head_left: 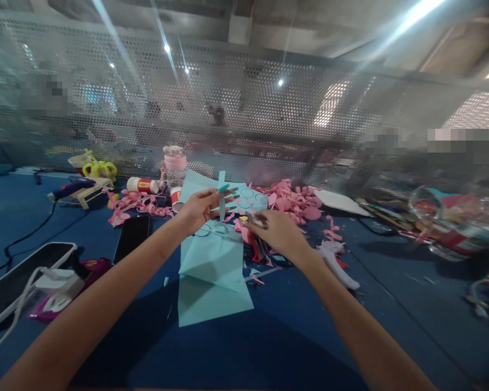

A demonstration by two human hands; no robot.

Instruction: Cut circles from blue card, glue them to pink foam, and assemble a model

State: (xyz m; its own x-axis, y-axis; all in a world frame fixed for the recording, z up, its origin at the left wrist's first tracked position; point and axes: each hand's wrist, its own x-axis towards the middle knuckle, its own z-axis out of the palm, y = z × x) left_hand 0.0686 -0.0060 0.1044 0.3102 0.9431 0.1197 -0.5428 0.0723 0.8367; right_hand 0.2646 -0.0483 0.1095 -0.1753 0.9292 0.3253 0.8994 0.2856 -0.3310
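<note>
Teal paper strip pinched upright in my left hand; my right hand grips scissors beside it.

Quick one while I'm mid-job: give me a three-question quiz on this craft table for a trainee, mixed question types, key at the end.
1. True or false: the left hand holds a narrow teal paper strip upright.
2. Multiple choice: the pink paper scraps lie (A) in a heap beyond the hands, (B) stacked on the black phone, (C) inside the pink-lidded jar.
3. Fill in: the right hand hovers just right of the large sheets of ____ paper on the blue table.

Key: 1 true; 2 A; 3 teal. Whether the right hand grips anything is blurred.
</note>
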